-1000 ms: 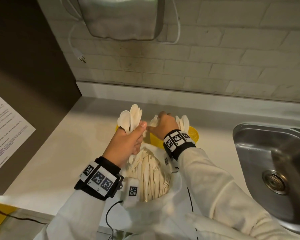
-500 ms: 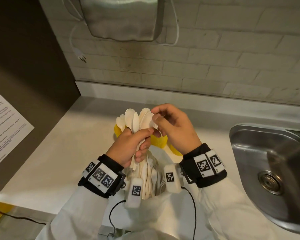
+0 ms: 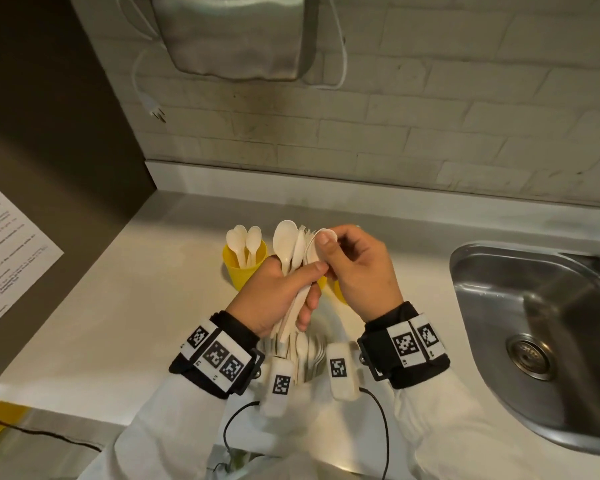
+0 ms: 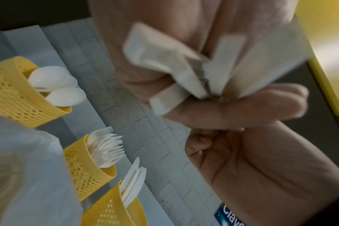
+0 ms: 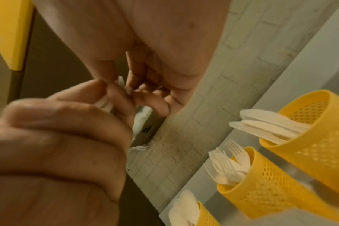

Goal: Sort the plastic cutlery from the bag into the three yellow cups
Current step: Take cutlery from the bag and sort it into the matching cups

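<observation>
**Bundle of cutlery in the left fist, right fingers on one spoon**

I see my left hand [image 3: 278,296] curled round a bundle of white plastic cutlery [image 3: 293,271], handles down, spoon bowls and some fork tines fanned above the fist. My right hand [image 3: 357,271] meets it from the right; thumb and fingertips pinch the bowl of the rightmost spoon [image 3: 317,245] at the top of the bundle. Both hands sit over the open mouth of the clear plastic bag [image 3: 305,355], where more white cutlery lies below the wrists.

Just beyond the hands stand the three perforated yellow cups. The spoon cup [image 4: 17,94] is on the far left and clear of the hands in the head view. The fork cup [image 4: 83,166] is in the middle and the knife cup [image 5: 315,133] on the right; both are mostly hidden behind my hands from the head camera, but the wrist cameras show them well, each holding its own kind.

Everything rests on a pale countertop [image 3: 125,289]. A steel sink [image 3: 548,334] lies to the right, a white brick wall [image 3: 430,133] at the far side with a metal dispenser [image 3: 236,32] and a loose white power cord [image 3: 146,98] hanging from it. A dark panel with a printed notice [image 3: 11,251] is on the left.
</observation>
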